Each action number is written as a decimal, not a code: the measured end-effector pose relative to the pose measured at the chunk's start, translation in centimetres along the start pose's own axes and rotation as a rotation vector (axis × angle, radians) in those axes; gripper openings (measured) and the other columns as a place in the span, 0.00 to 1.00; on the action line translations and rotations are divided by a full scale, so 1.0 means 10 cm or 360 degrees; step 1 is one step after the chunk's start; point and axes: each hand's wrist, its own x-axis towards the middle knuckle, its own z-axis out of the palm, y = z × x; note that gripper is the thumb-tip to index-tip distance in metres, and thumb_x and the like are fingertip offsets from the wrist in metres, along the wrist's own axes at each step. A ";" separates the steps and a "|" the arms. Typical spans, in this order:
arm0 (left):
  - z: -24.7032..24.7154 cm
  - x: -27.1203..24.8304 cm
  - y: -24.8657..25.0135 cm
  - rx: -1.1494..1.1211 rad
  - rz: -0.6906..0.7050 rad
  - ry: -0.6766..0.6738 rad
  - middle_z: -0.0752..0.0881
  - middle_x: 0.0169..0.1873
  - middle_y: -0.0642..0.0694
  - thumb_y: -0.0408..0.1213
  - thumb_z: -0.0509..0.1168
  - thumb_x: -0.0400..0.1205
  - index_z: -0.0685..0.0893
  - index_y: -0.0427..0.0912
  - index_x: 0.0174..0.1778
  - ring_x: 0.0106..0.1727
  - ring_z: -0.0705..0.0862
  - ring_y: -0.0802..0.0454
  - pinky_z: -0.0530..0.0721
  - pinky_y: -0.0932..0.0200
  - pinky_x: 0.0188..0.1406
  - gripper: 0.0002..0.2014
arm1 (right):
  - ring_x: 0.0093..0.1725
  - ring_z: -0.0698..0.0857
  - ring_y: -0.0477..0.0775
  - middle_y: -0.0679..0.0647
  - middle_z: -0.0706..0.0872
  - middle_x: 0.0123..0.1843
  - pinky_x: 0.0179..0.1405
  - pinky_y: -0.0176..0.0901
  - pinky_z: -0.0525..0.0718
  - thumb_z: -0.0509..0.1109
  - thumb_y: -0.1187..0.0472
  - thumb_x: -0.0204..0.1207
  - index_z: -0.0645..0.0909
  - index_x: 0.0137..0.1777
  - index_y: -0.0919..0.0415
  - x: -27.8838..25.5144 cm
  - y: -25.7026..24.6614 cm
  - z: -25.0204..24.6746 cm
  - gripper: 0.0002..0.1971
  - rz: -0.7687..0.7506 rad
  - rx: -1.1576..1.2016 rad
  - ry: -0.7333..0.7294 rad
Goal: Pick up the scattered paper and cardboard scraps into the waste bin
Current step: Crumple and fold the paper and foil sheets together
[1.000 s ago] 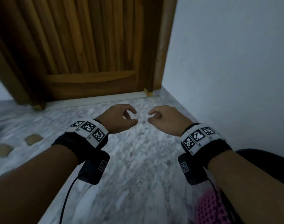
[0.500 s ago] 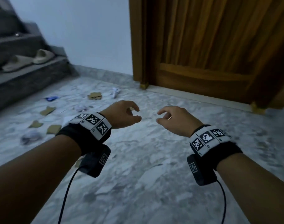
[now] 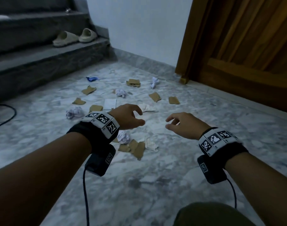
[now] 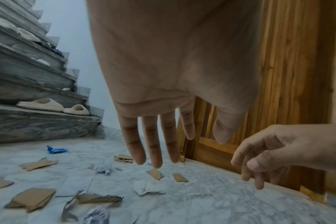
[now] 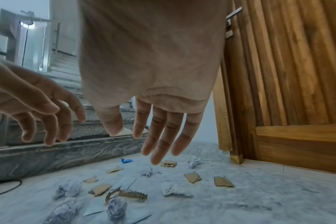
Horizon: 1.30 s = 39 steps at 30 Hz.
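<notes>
Torn cardboard scraps [image 3: 136, 148] and crumpled paper balls [image 3: 124, 137] lie scattered over the marble floor [image 3: 155, 185], along with a flat white sheet [image 3: 110, 104] and a blue wrapper [image 3: 91, 78]. My left hand [image 3: 140, 118] hovers above the middle of the litter, fingers loose and holding nothing. My right hand [image 3: 169, 123] hangs beside it, a little to the right, also empty. In the left wrist view the left fingers [image 4: 153, 151] point down over cardboard scraps [image 4: 32, 198]. The right wrist view shows the right fingers [image 5: 159, 145] above a paper ball [image 5: 115, 210]. No waste bin is in view.
Grey stone stairs [image 3: 41, 59] rise at the left with a pair of beige sandals [image 3: 74, 37] on a step. A black cable [image 3: 9, 115] loops on the floor at far left. A wooden door [image 3: 245, 54] fills the right. My knee [image 3: 213, 214] shows at the bottom.
The head view has swung left from the door and wall corner to the stairs and the scattered scraps. Both hands stay empty in front, fingers slightly more spread.
</notes>
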 end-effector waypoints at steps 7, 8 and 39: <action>0.13 0.47 -0.59 -0.0023 -0.0057 -0.0160 0.81 0.65 0.44 0.53 0.66 0.78 0.78 0.50 0.66 0.58 0.82 0.45 0.82 0.50 0.61 0.22 | 0.51 0.84 0.49 0.45 0.84 0.50 0.49 0.44 0.80 0.67 0.45 0.80 0.81 0.63 0.48 0.47 -0.10 0.41 0.15 0.0140 -0.0068 -0.0145; 0.26 0.56 -0.67 -0.0034 -0.0076 -0.0214 0.80 0.66 0.43 0.53 0.66 0.79 0.78 0.49 0.67 0.60 0.82 0.44 0.82 0.51 0.60 0.22 | 0.51 0.84 0.49 0.45 0.84 0.50 0.50 0.45 0.80 0.67 0.45 0.80 0.81 0.62 0.48 0.53 -0.05 0.51 0.15 0.0149 -0.0065 -0.0172; 2.08 1.27 -1.20 -0.0110 -0.0256 0.0228 0.75 0.40 0.44 0.63 0.58 0.73 0.88 0.50 0.44 0.50 0.77 0.42 0.77 0.48 0.55 0.22 | 0.40 0.82 0.53 0.45 0.82 0.38 0.37 0.44 0.73 0.66 0.45 0.78 0.77 0.40 0.49 1.59 1.00 1.94 0.10 0.0005 -0.0015 -0.0107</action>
